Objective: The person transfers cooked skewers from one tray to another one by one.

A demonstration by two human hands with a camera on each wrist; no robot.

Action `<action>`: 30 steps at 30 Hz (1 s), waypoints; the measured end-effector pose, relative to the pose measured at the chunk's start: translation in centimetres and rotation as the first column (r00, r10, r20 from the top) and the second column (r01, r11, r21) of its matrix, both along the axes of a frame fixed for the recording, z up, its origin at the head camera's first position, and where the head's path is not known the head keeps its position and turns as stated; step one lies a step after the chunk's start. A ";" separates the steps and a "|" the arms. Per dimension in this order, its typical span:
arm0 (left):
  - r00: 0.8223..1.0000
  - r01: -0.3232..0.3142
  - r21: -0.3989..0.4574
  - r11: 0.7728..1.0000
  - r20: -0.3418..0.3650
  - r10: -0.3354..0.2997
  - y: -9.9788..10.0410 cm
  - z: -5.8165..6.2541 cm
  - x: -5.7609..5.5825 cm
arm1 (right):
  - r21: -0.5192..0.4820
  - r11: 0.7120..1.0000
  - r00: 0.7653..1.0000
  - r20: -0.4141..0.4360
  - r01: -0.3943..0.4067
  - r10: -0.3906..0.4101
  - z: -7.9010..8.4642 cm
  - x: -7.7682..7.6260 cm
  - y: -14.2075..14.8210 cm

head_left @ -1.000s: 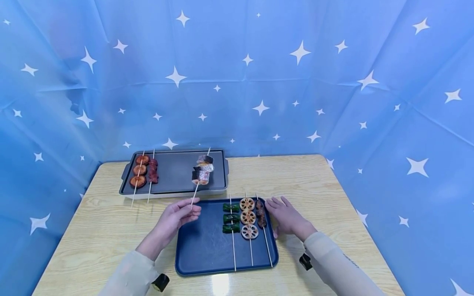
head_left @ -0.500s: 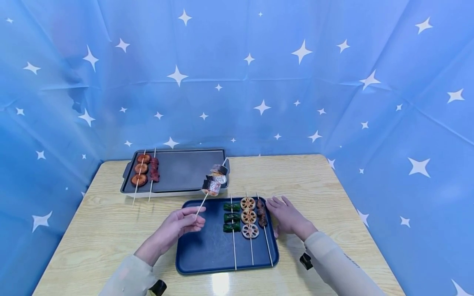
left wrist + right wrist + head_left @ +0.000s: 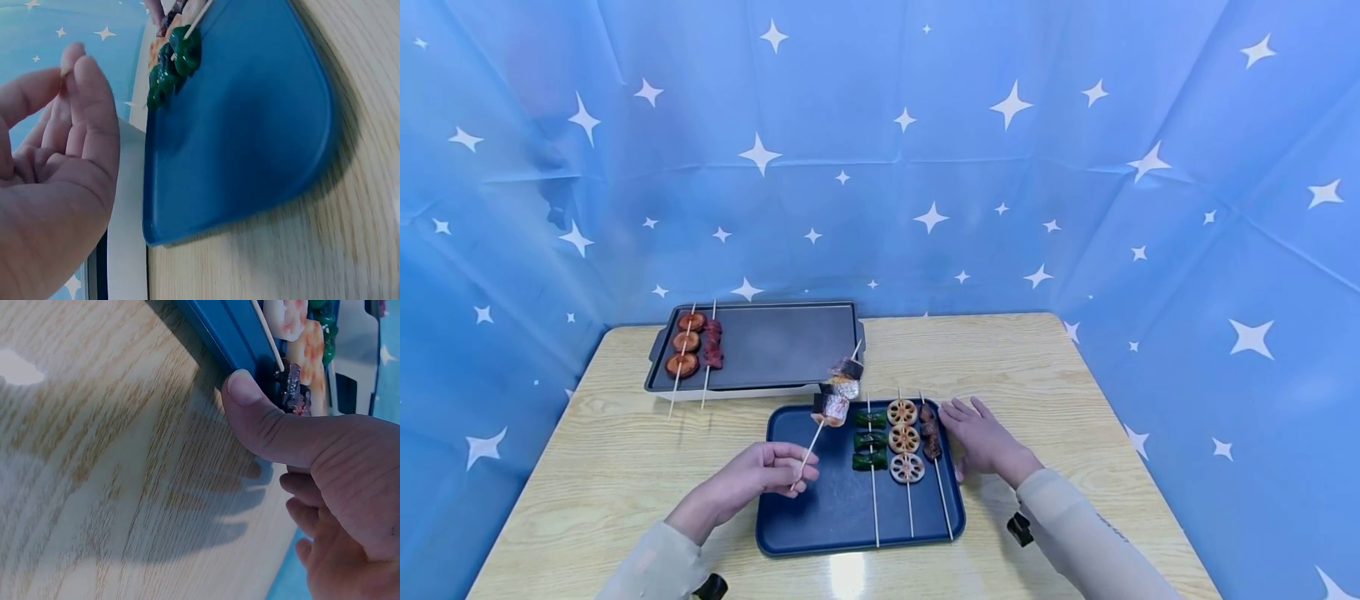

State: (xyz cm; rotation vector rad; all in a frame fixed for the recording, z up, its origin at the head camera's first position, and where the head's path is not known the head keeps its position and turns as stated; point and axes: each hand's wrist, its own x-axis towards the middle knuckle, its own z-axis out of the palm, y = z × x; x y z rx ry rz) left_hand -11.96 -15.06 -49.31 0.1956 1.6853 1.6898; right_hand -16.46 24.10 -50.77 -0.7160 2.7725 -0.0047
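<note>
My left hand (image 3: 760, 477) pinches the stick end of a fish skewer (image 3: 831, 407), whose silvery, dark-skinned chunks hang over the back of the blue tray (image 3: 808, 521). In the left wrist view only the stick's tip shows between thumb and fingertips. On the tray's right half lie a green pepper skewer (image 3: 869, 442), a lotus root skewer (image 3: 904, 439) and a brown meat skewer (image 3: 929, 433). My right hand (image 3: 985, 440) rests at the tray's right edge, fingers extended; its thumb (image 3: 245, 390) touches the rim in the right wrist view.
Behind the tray stands a dark grill pan (image 3: 775, 342) with a white base. A mushroom skewer (image 3: 686, 342) and a red meat skewer (image 3: 712, 343) lie on its left side, sticks jutting over the front. A blue star-patterned curtain (image 3: 880, 167) surrounds the wooden table (image 3: 595, 500).
The left hand has drawn the fish skewer from over the grill pan's right side back toward me and slightly right, over the tray. The right hand has stayed in place.
</note>
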 end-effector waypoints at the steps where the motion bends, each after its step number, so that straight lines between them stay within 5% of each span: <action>1: 1.000 0.014 -0.004 1.000 0.001 -0.014 -0.2 -0.1 0.1 | -0.001 1.000 1.000 -0.001 0.000 0.000 0.0 0.0 0.0; 12: 0.985 0.168 0.026 0.985 0.022 -0.169 -1.9 -0.5 0.6 | -0.013 1.000 1.000 0.000 -0.001 0.001 0.2 0.1 0.0; 30: 0.975 0.194 -0.029 0.980 0.118 -0.190 -2.9 -0.7 1.6 | -0.020 1.000 1.000 0.005 0.003 -0.003 -0.1 0.1 0.0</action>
